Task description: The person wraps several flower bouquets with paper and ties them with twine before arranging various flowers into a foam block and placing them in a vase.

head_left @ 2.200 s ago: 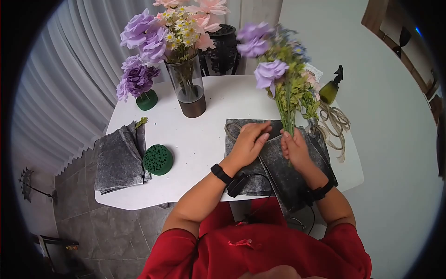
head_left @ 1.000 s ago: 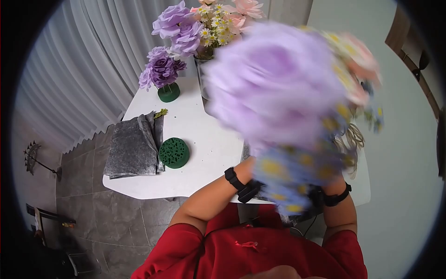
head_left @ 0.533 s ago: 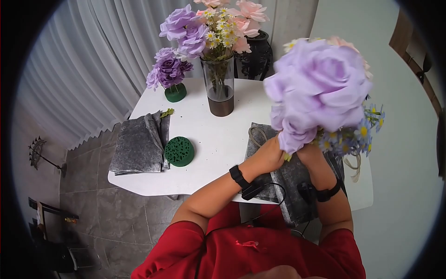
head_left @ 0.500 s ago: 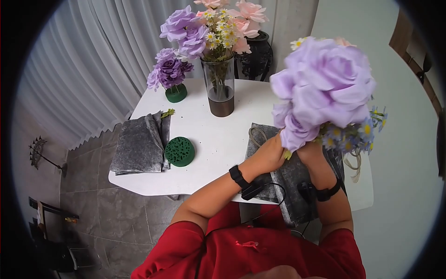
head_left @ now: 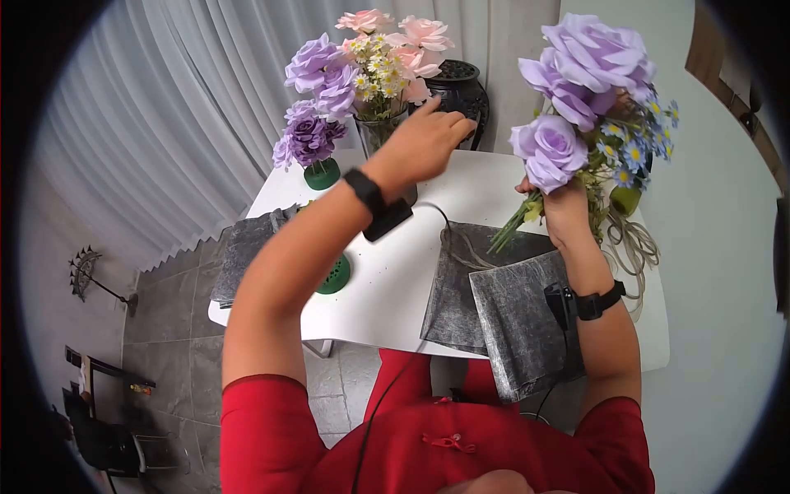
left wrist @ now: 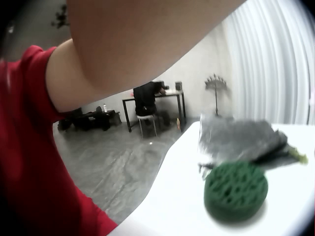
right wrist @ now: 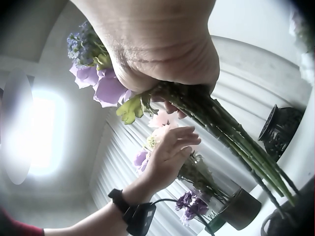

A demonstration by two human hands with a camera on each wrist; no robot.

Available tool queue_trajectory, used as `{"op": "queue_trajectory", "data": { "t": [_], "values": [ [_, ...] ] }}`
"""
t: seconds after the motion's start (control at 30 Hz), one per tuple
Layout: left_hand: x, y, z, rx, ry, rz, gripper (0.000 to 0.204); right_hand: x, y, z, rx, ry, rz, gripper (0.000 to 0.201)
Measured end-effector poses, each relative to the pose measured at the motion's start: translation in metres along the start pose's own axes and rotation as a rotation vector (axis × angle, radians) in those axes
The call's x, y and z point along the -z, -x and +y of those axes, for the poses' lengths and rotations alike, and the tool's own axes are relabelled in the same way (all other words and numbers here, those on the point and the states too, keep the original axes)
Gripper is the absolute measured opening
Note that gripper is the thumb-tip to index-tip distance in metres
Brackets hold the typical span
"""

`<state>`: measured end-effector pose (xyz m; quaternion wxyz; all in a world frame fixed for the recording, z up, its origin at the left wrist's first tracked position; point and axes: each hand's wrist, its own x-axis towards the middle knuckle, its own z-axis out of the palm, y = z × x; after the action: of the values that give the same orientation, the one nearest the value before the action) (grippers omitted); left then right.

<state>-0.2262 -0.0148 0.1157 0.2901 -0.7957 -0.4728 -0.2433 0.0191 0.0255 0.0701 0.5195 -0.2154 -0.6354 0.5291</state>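
In the head view the right hand (head_left: 566, 210) grips a bouquet by its green stems (head_left: 516, 226), which slant down to the left. The bouquet has large lilac roses (head_left: 550, 152) and small blue flowers (head_left: 634, 154). The right wrist view shows the stems (right wrist: 236, 140) passing through the curled right hand (right wrist: 167, 54). The left hand (head_left: 420, 144) is raised with nothing in it, in front of the glass vase (head_left: 374, 136) of pink roses (head_left: 424, 34) and daisies; its fingers look relaxed in the right wrist view.
Grey wrapping sheets (head_left: 527, 313) and a rope lie under the bouquet at the table's front. A green foam disc (left wrist: 236, 191) sits beside more folded grey sheets (left wrist: 236, 140) on the left. Purple flowers (head_left: 309, 140) stand in green foam; a dark stand (head_left: 461, 86) is behind.
The left hand has left the bouquet and moved up and left toward the vase. The bouquet, held in the right hand, is raised and tilted so its stems show.
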Motion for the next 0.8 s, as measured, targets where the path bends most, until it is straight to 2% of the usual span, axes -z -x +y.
{"op": "queue_trajectory", "data": {
  "t": [0.03,0.07,0.13,0.17,0.23,0.27,0.37,0.43,0.57,0.63,0.67,0.8],
  "values": [
    [0.001,-0.007,-0.011,-0.139,-0.157,-0.049,0.027,-0.002,-0.002,-0.004,0.002,-0.001,0.0,0.012],
    [0.003,-0.012,-0.023,-0.139,-0.16,-0.05,0.027,-0.005,-0.005,-0.006,-0.004,-0.042,-0.027,0.013],
    [0.014,-0.019,-0.045,-0.184,-0.395,-0.176,0.021,-0.005,-0.015,-0.007,-0.033,-0.059,-0.054,0.013],
    [0.019,-0.021,-0.052,-0.185,-0.397,-0.175,0.021,-0.005,-0.021,-0.007,-0.031,-0.06,-0.054,0.013],
    [0.035,-0.026,-0.062,-0.325,-0.656,-0.312,0.016,-0.011,-0.03,-0.014,0.016,-0.099,-0.102,0.01],
    [0.035,-0.026,-0.068,-0.338,-0.689,-0.255,0.015,-0.015,-0.036,-0.02,0.019,-0.074,-0.108,0.009],
    [0.048,-0.025,-0.073,-0.335,-0.661,-0.223,0.013,-0.031,-0.066,-0.033,0.121,-0.132,-0.121,0.01],
    [0.053,-0.026,-0.076,-0.31,-0.65,-0.253,0.013,-0.048,-0.089,-0.048,0.122,-0.256,-0.116,0.012],
    [0.056,-0.022,-0.082,-0.298,-0.545,-0.309,0.013,-0.079,-0.151,-0.057,0.257,-0.222,-0.08,0.023],
    [0.055,-0.021,-0.086,-0.295,-0.548,-0.329,0.013,-0.104,-0.175,-0.072,0.206,-0.243,0.128,0.022],
    [0.054,-0.021,-0.087,-0.299,-0.57,-0.337,0.013,-0.113,-0.191,-0.068,0.31,-0.215,0.174,0.023],
    [0.055,-0.019,-0.09,-0.319,-0.594,-0.329,0.013,-0.148,-0.208,-0.076,0.338,-0.289,0.182,0.019]
  ]
}}
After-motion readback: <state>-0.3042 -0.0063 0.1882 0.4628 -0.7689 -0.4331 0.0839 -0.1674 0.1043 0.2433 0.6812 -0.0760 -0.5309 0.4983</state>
